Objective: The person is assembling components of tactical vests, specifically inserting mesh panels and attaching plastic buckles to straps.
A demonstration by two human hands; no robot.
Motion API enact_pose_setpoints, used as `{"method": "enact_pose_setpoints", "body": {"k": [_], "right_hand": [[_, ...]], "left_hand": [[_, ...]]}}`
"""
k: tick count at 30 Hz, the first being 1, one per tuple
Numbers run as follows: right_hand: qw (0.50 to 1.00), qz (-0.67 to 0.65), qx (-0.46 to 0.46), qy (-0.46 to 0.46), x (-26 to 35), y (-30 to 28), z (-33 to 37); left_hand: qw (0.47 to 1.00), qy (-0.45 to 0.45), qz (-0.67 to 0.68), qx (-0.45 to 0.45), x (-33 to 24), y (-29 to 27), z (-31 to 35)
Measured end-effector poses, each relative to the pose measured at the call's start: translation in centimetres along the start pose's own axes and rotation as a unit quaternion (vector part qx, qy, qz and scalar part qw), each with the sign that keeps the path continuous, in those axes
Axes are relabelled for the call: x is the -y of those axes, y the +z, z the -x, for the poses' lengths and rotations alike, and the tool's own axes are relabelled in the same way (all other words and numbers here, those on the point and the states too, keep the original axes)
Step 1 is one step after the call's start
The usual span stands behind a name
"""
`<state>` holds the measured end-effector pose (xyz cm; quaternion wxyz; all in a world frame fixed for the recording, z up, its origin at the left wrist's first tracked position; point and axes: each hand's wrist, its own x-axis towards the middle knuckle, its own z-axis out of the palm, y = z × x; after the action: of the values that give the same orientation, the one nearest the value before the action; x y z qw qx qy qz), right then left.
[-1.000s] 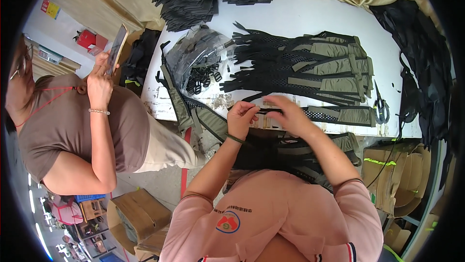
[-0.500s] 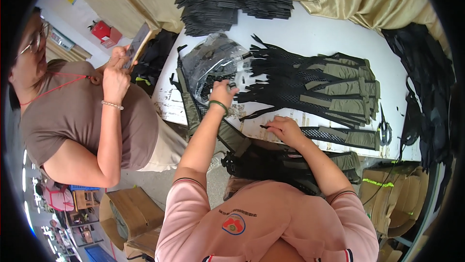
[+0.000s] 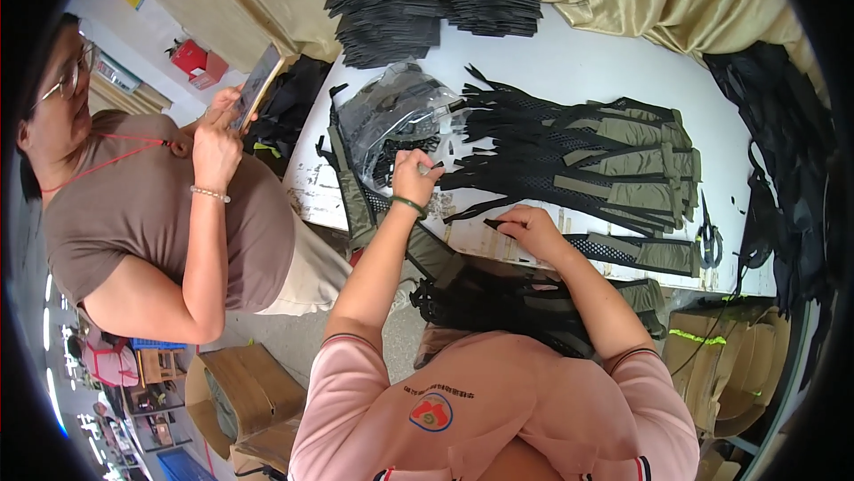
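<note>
The grip of the left hand (image 3: 415, 175) is pinched together on small black pieces at the mouth of a clear plastic bag (image 3: 396, 112), which lies near the left edge of the white tabletop (image 3: 578, 63); the fingers are pressed together, but what exactly they hold is too small to tell. The right hand (image 3: 531, 230) rests near the front edge of the tabletop, its fingertips closed on the end of a thin black strap (image 3: 498, 225); this strap lies just beside a mesh-and-olive panel (image 3: 640, 252) at the front right.

Behind the hands, a pile of olive and black strap pieces (image 3: 614, 156) covers the middle of the tabletop; stacks of black flat pieces (image 3: 418, 1) stand at the far edge; scissors (image 3: 707, 236) lie near the right edge. A dark bundle of straps (image 3: 498, 303) hangs over the front edge against the person's lap. A second person in a brown shirt (image 3: 160, 214) stands at the left side, holding a phone (image 3: 258, 85).

To do this step well, I think the left hand should lift only one small piece out of the bag and keep the bag mouth flat; the right hand should hold the strap end steady and straight, so that the two parts meet without twisting.
</note>
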<state>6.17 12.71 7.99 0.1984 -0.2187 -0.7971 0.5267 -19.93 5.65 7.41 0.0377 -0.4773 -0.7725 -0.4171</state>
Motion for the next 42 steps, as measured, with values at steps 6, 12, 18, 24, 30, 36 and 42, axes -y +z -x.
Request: {"method": "enact_pose_setpoints", "body": {"k": [6, 12, 18, 24, 30, 36, 42], "right_hand": [[0.991, -0.121, -0.050, 0.036, 2.6, -2.7, -0.3], [0.978, -0.190, 0.008, 0.080, 4.9, -3.5, 0.0], [0.963, -0.254, 0.021, 0.083, 5.4, -4.0, 1.1], [0.968, -0.247, 0.027, 0.039, 4.6, -4.4, 1.5], [0.967, -0.253, 0.030, 0.009, 5.1, -4.4, 1.8], [0.951, -0.301, 0.051, 0.054, 5.7, -4.7, 1.9], [0.981, -0.180, 0.075, 0.007, 5.5, -5.1, 1.8]], "left_hand": [[0.725, -0.301, 0.585, 0.201, -7.0, -1.9, 3.4], [0.541, -0.362, 0.714, 0.258, -9.1, -1.5, 6.3], [0.497, -0.368, 0.738, 0.271, -10.7, -0.8, 7.3], [0.458, -0.390, 0.743, 0.293, -11.4, -0.2, 7.4], [0.439, -0.397, 0.746, 0.304, -11.8, 0.0, 7.4], [0.432, -0.404, 0.742, 0.316, -12.3, 0.0, 7.3], [0.450, -0.401, 0.727, 0.329, -12.5, 0.0, 7.2]]}}
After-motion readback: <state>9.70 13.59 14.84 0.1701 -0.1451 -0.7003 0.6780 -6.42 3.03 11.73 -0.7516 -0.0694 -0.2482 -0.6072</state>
